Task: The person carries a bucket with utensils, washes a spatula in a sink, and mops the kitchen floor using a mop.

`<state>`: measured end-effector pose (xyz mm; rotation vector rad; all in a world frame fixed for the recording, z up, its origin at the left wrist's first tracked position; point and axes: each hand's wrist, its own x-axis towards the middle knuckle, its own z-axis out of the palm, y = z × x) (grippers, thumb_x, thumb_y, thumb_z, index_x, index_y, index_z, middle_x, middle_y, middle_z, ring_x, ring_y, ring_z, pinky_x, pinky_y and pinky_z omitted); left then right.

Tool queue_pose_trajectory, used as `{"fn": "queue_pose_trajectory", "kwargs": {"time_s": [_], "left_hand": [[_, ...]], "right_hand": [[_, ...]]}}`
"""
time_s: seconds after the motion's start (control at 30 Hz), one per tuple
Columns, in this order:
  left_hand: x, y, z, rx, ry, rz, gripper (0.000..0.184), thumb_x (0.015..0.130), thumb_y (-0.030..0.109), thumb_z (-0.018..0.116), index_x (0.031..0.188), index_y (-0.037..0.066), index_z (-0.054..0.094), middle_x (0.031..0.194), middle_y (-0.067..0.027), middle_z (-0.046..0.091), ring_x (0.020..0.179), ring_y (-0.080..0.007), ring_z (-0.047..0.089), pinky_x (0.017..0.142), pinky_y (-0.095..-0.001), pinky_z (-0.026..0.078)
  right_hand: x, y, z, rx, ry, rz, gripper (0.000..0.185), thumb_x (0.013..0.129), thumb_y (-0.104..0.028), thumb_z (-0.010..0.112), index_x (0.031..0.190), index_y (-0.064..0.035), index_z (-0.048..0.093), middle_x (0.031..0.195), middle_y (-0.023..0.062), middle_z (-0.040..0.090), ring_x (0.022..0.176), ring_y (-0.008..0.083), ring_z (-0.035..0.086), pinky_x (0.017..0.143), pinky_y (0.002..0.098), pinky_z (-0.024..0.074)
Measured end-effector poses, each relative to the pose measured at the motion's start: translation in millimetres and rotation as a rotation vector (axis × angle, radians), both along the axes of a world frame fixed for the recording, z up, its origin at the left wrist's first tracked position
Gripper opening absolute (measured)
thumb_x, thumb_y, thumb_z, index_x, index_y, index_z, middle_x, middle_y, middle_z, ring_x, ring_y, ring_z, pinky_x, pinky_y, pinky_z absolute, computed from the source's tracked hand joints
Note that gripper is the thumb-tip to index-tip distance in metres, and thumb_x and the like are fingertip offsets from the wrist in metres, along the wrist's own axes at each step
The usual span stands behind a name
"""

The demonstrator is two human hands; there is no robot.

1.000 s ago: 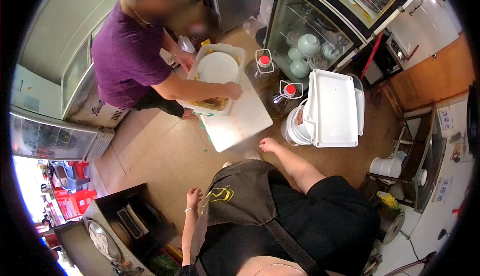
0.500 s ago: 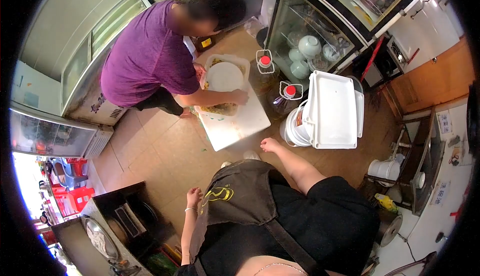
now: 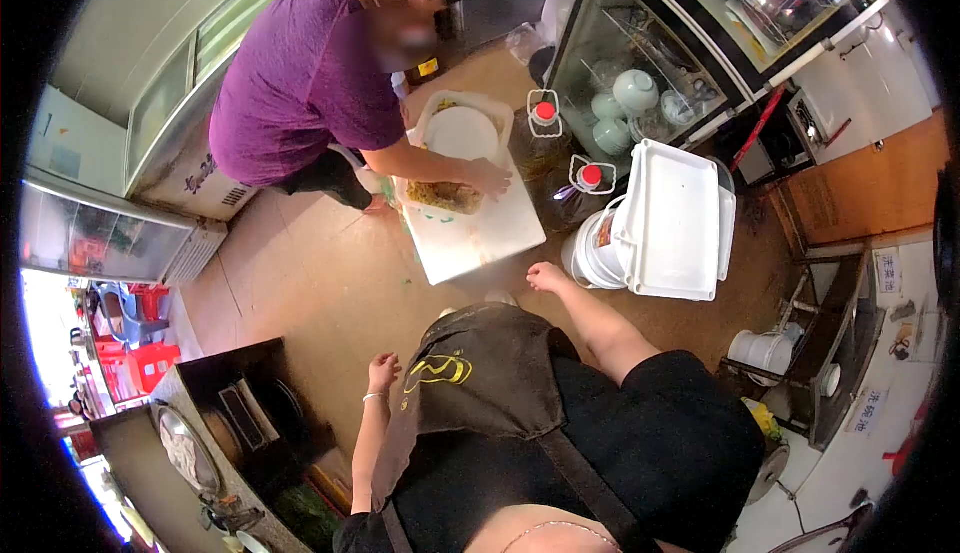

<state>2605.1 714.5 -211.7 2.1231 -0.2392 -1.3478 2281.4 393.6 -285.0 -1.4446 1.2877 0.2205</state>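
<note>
My left hand (image 3: 383, 371) hangs beside my dark apron (image 3: 470, 373), its fingers loosely bent and slightly apart, holding nothing. Out in front, my right hand (image 3: 545, 276) is also empty, with loosely curled, open fingers. It is nearest to the white foam box (image 3: 470, 250) and a white bucket (image 3: 592, 253), apart from both. On the foam box stands a translucent tub (image 3: 487, 106) of yellowish-green food with a round white lid or plate (image 3: 462, 135) over it. A person in a purple shirt (image 3: 285, 83) bends over the tub, one hand (image 3: 485, 178) at its near side.
A white tray (image 3: 680, 218) rests on the buckets at right. Two large bottles with red caps (image 3: 545, 112) stand by a glass cabinet (image 3: 640, 73) of bowls. A metal rack (image 3: 810, 338) is at far right; a dark stove unit (image 3: 245, 413) stands at lower left.
My view has shifted slightly. The other person's head and upper body have risen a little, and their near hand has spread its fingers. My hands stay empty, nearly in place.
</note>
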Motion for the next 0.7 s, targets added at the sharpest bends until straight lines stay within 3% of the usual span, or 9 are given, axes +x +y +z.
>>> {"fn": "queue_pose_trajectory", "kwargs": {"time_s": [0.1, 0.3, 0.4, 0.7], "left_hand": [[0.2, 1.5, -1.0, 0.016, 0.013, 0.023, 0.021, 0.077, 0.021, 0.055, 0.092, 0.006, 0.054, 0.077, -0.0015, 0.057, 0.061, -0.0109, 0.055, 0.049, -0.0225, 0.04], [4.4, 7.9, -14.6, -0.001, 0.054, 0.092, 0.022, 0.076, 0.02, 0.055, 0.093, 0.005, 0.054, 0.077, -0.0022, 0.057, 0.06, -0.011, 0.055, 0.047, -0.0217, 0.039], [6.1, 15.9, -32.7, -0.076, 0.103, 0.148, 0.023, 0.076, 0.019, 0.055, 0.092, 0.003, 0.054, 0.077, -0.0036, 0.057, 0.059, -0.0114, 0.055, 0.045, -0.0207, 0.039], [20.4, 28.0, -52.9, -0.031, 0.138, 0.179, 0.027, 0.073, 0.019, 0.058, 0.094, 0.002, 0.054, 0.076, -0.0059, 0.057, 0.057, -0.0129, 0.056, 0.043, -0.0223, 0.041]], "right_hand": [[3.5, 1.3, 18.3, 0.029, 0.001, -0.019, 0.025, 0.076, -0.015, 0.053, 0.096, 0.0001, 0.054, 0.074, 0.0074, 0.06, 0.061, 0.0132, 0.056, 0.056, 0.026, 0.046], [-2.0, 5.4, -5.2, -0.072, 0.052, 0.093, 0.026, 0.076, -0.015, 0.054, 0.097, 0.0005, 0.053, 0.074, 0.0072, 0.059, 0.061, 0.0124, 0.056, 0.056, 0.0252, 0.0459], [-0.1, 6.4, 4.2, 0.04, 0.029, 0.015, 0.026, 0.076, -0.013, 0.055, 0.097, 0.0009, 0.053, 0.073, 0.007, 0.059, 0.061, 0.0123, 0.055, 0.056, 0.0255, 0.0459], [-1.9, 21.4, -1.5, -0.019, 0.006, 0.018, 0.026, 0.076, -0.013, 0.055, 0.098, 0.001, 0.052, 0.071, 0.0064, 0.058, 0.058, 0.0121, 0.054, 0.053, 0.0244, 0.0447]]}}
